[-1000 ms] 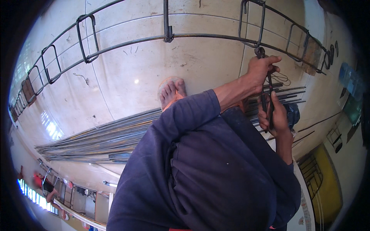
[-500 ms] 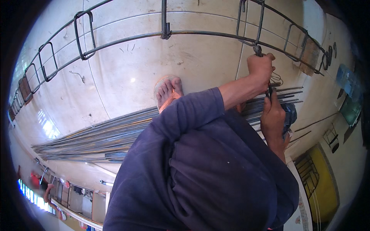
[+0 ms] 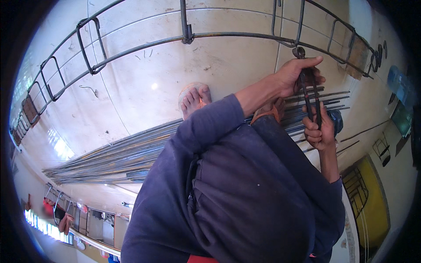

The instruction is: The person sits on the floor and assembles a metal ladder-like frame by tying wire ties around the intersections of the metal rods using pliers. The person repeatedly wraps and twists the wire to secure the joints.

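Dark metal pincers (image 3: 308,94) point away from me, their handles spread apart. My right hand (image 3: 319,129) is closed round the handle ends. Higher up, my left hand (image 3: 294,75) lies around the tool below its head, thumb stretched across and fingers partly hidden behind. The pincer head (image 3: 299,53) is close beside the near long bar of a steel reinforcement cage (image 3: 237,35), by one of its rectangular stirrups (image 3: 301,24). Whether the jaws touch the steel I cannot tell.
A bundle of long steel rods (image 3: 118,155) lies across the tiled floor beneath me. My sandalled foot (image 3: 193,98) is beside it. A wooden block (image 3: 357,57) is under the cage's right end. Bent wire scraps (image 3: 90,90) lie about. Another person (image 3: 65,219) is at lower left.
My right hand has shifted its grip, and the pincer handles now show spread apart. The left thumb has stretched out. The wire loop seen beside my left hand no longer shows.
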